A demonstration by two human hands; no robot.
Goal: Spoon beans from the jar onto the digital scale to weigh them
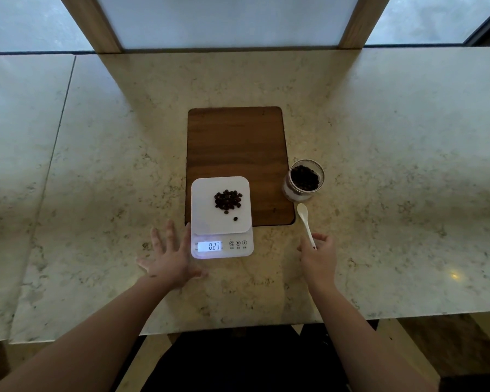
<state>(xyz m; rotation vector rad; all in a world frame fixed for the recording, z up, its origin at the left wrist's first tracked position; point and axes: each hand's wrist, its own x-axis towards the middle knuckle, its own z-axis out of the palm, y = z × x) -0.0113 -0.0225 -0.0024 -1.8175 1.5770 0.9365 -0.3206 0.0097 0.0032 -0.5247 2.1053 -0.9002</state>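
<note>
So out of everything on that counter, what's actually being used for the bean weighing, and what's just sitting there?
In use:
- white digital scale, display lit
- dark beans heaped on its platform
- clear glass jar of beans
- white plastic spoon, handle at the right hand
- left hand, spread flat beside the scale

Just lying about:
- dark wooden board under the scale's far end
- pale stone counter

Bare forearms, no sleeves, dark mark near left wrist

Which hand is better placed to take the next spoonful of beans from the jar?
The right hand: its fingers are at the spoon handle, just below the jar. The left hand lies spread beside the scale.
</note>
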